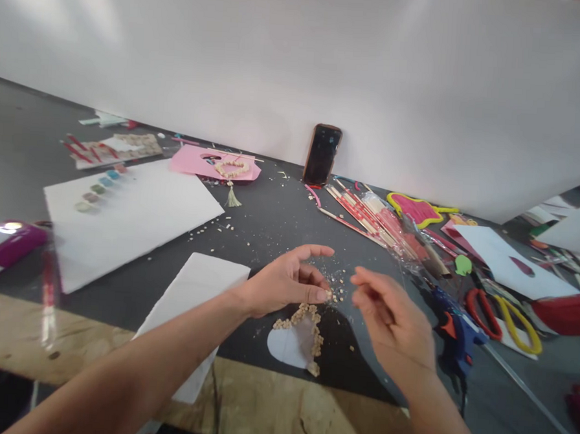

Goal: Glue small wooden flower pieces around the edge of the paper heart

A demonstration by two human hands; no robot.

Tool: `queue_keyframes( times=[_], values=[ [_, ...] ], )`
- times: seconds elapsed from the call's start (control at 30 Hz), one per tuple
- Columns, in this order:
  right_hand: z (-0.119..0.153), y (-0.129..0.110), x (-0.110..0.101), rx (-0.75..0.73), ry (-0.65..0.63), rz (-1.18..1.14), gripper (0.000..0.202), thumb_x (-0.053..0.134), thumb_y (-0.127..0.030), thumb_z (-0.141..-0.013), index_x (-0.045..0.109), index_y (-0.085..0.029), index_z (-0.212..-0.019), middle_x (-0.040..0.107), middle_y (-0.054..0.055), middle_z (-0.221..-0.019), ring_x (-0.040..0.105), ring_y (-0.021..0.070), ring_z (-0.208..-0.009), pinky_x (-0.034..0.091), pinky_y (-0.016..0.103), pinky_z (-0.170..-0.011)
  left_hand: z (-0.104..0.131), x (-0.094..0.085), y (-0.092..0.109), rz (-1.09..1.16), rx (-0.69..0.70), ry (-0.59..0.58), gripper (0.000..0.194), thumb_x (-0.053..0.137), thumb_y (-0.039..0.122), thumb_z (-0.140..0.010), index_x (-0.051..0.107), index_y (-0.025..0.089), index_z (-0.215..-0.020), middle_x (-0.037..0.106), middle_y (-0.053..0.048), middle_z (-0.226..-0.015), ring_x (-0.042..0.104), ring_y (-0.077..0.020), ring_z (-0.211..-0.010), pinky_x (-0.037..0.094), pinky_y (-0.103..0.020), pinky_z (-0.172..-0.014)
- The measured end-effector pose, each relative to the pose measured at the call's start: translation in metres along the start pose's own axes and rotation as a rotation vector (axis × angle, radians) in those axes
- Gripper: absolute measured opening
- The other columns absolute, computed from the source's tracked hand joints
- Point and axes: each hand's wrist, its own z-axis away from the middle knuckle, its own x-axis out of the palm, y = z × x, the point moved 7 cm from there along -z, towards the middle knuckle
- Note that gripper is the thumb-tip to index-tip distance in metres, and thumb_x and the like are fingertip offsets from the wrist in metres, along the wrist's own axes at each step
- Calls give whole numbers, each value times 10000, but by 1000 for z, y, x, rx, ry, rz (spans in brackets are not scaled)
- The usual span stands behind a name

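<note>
We judge the rounded, tan-crumb-edged white card cutout [284, 347] light, fragile, best held bare-edged; left grip [289, 287], right grip [401, 330] half-curled, contents unclear.

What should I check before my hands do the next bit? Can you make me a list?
1. White paper shape resting on the table: ok.
2. Beige bits all around its edge: not ok, the lower-left edge is bare.
3. Loose bits nearby: ok.
4. Left hand gripping a bit: cannot tell.
5. Right hand off the glue gun: ok.
6. Glue gun cool: cannot tell.
</note>
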Motion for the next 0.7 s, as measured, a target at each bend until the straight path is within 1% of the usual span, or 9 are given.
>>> queue_keyframes(
  times=[0.03,0.1,0.13,0.2,0.27,0.33,0.43,0.53,0.7],
  values=[
    [-1,4,-8,54,27,5,246,526,-202,-885,597,-244,-1117,670,36,-943,653,120,-712,542,233,-657,0,-1,1,3,12,3,695,753,146,-681,404,178,-1281,636,1,-765,582,-102,-696,406,-246,-672],
    [-3,8,-22,122,26,41,203,534,-247,-883,608,-238,-1072,676,34,-918,646,119,-657,528,230,-606,0,-3,2,21,31,2,682,748,142,-685,405,181,-1273,638,4,-765,591,-107,-714,409,-254,-697],
    [-3,8,-26,135,-8,75,191,537,-265,-880,615,-237,-1053,678,35,-916,646,123,-658,524,232,-601,0,-3,2,29,34,4,674,747,136,-685,407,181,-1265,638,7,-760,591,-106,-715,409,-257,-705],
    [0,6,-29,136,-126,154,181,529,-279,-880,625,-244,-1030,681,34,-940,657,138,-725,528,241,-645,0,-5,3,27,35,19,661,745,123,-680,412,180,-1248,635,15,-744,582,-98,-698,404,-255,-701],
    [10,6,-25,134,-274,217,178,503,-265,-890,630,-250,-1013,680,31,-971,658,148,-820,528,248,-711,0,-6,3,5,37,37,644,745,119,-677,421,182,-1230,636,19,-735,572,-93,-679,397,-249,-682],
    [26,10,-18,131,-391,257,187,473,-232,-898,633,-247,-992,683,27,-963,654,146,-855,524,246,-740,1,-6,4,-21,42,41,625,746,129,-677,429,189,-1213,638,19,-736,566,-94,-672,392,-247,-667],
    [52,20,-4,126,-471,304,205,458,-185,-895,636,-240,-981,682,24,-950,656,143,-833,525,247,-731,1,-6,3,-51,41,35,600,747,143,-679,440,197,-1192,637,21,-743,566,-95,-670,394,-248,-663],
    [69,28,8,104,-483,366,222,457,-177,-898,637,-242,-1012,673,36,-964,649,163,-850,527,277,-736,0,-6,0,-61,33,34,565,743,166,-692,456,198,-1178,635,15,-763,584,-105,-698,408,-256,-679],
    [75,23,15,63,-434,453,217,456,-155,-898,652,-232,-950,654,47,-908,628,179,-816,514,297,-711,-1,-6,-3,-21,37,28,457,714,193,-728,504,182,-1134,613,5,-802,602,-117,-753,450,-304,-772]
  ],
)
